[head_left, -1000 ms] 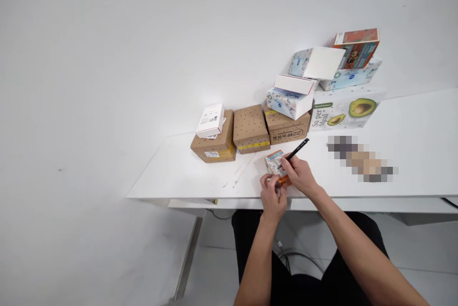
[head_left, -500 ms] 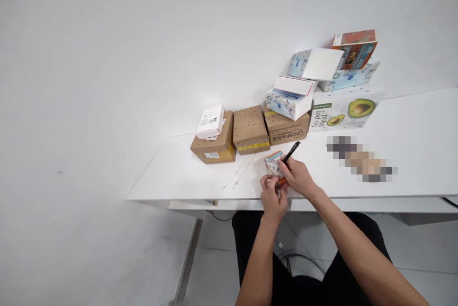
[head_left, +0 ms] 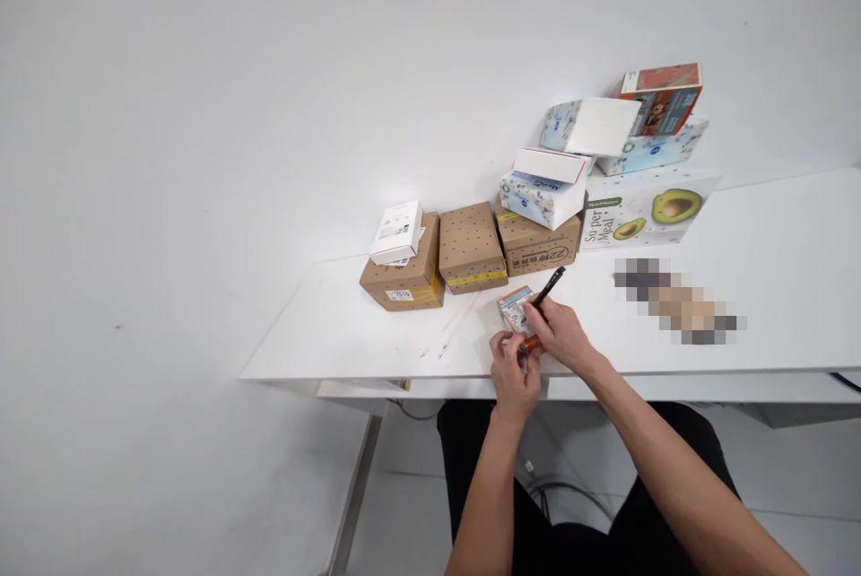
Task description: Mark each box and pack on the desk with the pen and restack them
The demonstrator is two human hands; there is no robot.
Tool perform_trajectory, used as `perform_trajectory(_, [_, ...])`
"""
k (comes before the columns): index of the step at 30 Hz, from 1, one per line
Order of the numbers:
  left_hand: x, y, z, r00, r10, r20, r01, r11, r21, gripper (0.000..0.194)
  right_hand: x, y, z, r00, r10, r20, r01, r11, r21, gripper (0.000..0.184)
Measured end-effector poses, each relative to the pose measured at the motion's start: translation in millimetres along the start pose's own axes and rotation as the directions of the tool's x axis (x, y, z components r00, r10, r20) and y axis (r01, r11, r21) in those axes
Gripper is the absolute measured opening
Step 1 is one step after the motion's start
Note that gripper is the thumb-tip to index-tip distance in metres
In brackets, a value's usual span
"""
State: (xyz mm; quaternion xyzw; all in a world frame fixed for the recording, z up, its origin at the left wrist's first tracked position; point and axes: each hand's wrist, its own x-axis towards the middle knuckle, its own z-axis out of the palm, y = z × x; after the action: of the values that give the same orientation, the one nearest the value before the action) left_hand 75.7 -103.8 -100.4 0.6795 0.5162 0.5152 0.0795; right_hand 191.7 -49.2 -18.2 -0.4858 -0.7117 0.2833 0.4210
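A small printed box [head_left: 515,310] with white and orange sides lies on the white table, close to its front edge. My left hand [head_left: 515,377] is closed at the box's near end, with bent fingers steadying it. In my right hand [head_left: 565,336] is a black pen [head_left: 550,286], gripped at a slant over the box with its upper end pointing away to the right. The pen's tip and part of the box are hidden by my hands, so I cannot tell whether the tip touches the surface.
Behind my hands stand several brown cartons [head_left: 471,237], with a flat white box [head_left: 396,233] on the left one. A floral box [head_left: 543,199] sits on the right carton. Farther right, more boxes are stacked on an avocado-printed box [head_left: 646,213]. A pixelated patch [head_left: 679,300] covers something on the table.
The camera view has shifted very slightly, so the boxes appear a little lower. Both hands, the pen and the small box keep practically the same positions.
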Motion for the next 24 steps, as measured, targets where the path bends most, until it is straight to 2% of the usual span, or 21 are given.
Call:
perform_trajectory(3, [0.0, -0.3, -0.5, 1.000, 0.014, 0.001, -0.014, 1.000, 0.007, 0.033, -2.5, 2.9, 1.7, 0.983, 0.100, -0.152, -0.077, 0.985, 0.154, 0.028])
perform_trajectory(6, [0.0, -0.1, -1.2, 1.000, 0.018, 0.007, -0.018, 1.000, 0.009, 0.034, -4.7, 10.7, -3.2, 0.918, 0.235, -0.320, -0.121, 0.933, 0.338, 0.034])
perform_trajectory(8, [-0.1, -0.1, -1.5, 1.000, 0.017, 0.009, -0.017, 1.000, 0.012, 0.034, -5.2, 19.0, -12.6, 0.892, 0.283, -0.352, -0.166, 0.930, 0.327, 0.037])
perform_trajectory(10, [-0.3, -0.5, -1.3, 1.000, 0.023, 0.008, -0.023, 1.000, 0.019, 0.034, -4.7, 28.7, -24.6, 0.908, 0.291, -0.300, -0.257, 0.955, 0.150, 0.035])
perform_trajectory(12, [-0.5, -1.6, -0.8, 0.999, 0.038, 0.004, -0.038, 0.999, 0.027, 0.034, -3.6, 38.2, -34.9, 0.940, 0.295, -0.169, -0.321, 0.934, -0.158, 0.031])
perform_trajectory(15, [-0.4, -3.9, 0.0, 0.998, 0.060, -0.002, -0.060, 0.998, 0.033, 0.034, -3.0, 48.7, -40.2, 0.935, 0.356, 0.004, -0.294, 0.780, -0.553, 0.024])
perform_trajectory(18, [0.2, -5.4, -0.1, 0.998, 0.063, 0.000, -0.063, 0.998, 0.027, 0.034, -4.7, 53.8, -35.6, 0.917, 0.399, 0.016, -0.291, 0.694, -0.658, 0.022])
perform_trajectory(21, [1.0, -5.6, -0.9, 0.999, 0.054, 0.001, -0.054, 0.998, 0.017, 0.034, -7.2, 55.5, -33.5, 0.919, 0.395, 0.002, -0.298, 0.698, -0.651, 0.026])
perform_trajectory(24, [1.7, -5.4, -1.8, 0.998, 0.056, 0.009, -0.056, 0.998, 0.003, 0.034, -9.6, 58.6, -45.6, 0.925, 0.378, -0.040, -0.307, 0.683, -0.662, 0.031])
